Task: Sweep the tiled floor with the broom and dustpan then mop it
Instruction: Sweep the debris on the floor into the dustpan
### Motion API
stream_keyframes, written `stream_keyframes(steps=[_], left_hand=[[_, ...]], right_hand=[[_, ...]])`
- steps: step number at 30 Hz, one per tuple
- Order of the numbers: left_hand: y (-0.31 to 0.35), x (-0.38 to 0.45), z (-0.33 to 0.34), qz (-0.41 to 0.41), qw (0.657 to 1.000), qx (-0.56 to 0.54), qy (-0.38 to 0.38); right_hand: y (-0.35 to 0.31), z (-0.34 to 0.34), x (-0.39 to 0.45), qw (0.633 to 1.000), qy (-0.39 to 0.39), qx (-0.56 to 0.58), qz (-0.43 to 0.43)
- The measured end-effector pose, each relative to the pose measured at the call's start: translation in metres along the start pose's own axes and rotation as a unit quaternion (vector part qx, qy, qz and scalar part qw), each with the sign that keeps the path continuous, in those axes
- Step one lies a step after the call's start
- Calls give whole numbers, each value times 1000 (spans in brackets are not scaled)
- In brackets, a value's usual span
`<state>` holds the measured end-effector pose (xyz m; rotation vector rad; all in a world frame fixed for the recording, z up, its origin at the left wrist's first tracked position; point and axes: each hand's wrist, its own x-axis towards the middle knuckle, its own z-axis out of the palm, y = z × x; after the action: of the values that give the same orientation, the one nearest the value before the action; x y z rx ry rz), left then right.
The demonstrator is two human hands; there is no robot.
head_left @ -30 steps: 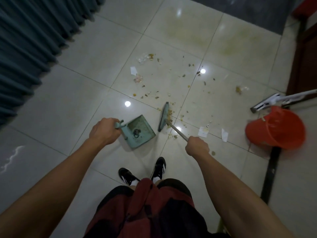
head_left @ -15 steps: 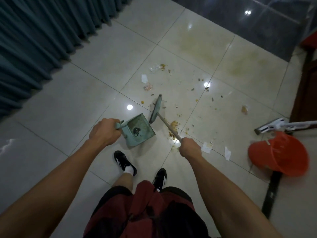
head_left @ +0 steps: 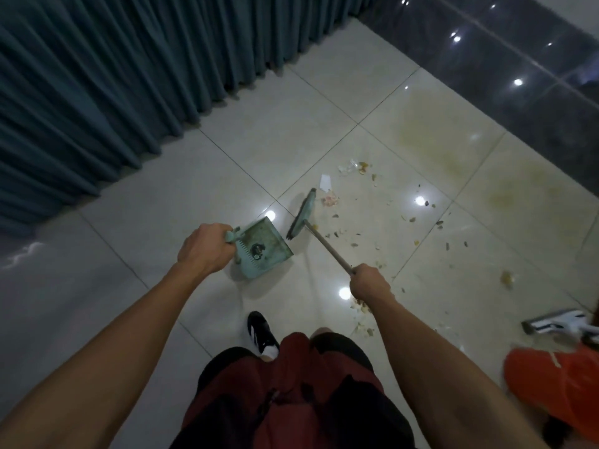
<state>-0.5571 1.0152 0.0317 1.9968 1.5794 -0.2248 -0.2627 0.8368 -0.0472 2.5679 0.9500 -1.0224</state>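
My left hand (head_left: 205, 250) grips the handle of a teal dustpan (head_left: 263, 247) held low over the cream tiled floor (head_left: 291, 124). My right hand (head_left: 369, 284) grips the wooden stick of a small teal broom (head_left: 303, 213), whose head stands just right of the dustpan's mouth. Scraps and crumbs (head_left: 356, 234) lie scattered on the tiles to the right of the broom, with a white paper piece (head_left: 325, 183) and a pink bit (head_left: 330, 200) beside the broom's tip. A small pile of crumbs (head_left: 361, 306) sits below my right wrist.
Dark teal curtains (head_left: 97, 92) hang along the left. A dark glossy strip (head_left: 502, 59) runs along the far right. An orange bucket (head_left: 557, 384) lies at the lower right with a white mop head (head_left: 554, 322) above it. My black shoe (head_left: 261, 332) stands on the tiles.
The broom head has swung left, away from the crumbs, to beside the dustpan. The view has turned left toward the curtains, and my left foot has stepped forward.
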Motion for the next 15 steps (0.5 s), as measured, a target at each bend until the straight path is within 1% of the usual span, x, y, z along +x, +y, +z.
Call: stream_keyframes(steps=[7,12,15], left_hand=[[8,59,-25,-12,1000,22,6],[45,117,-43,-10,999,42,-4],[79,156,-53,-5,999,48,-18]], right_hand=[[-48,-26,52,999,-6,28,-24],[-67,-55,111,997,-13,68,-25],[-79,-80,148,994,-25,111,-2]])
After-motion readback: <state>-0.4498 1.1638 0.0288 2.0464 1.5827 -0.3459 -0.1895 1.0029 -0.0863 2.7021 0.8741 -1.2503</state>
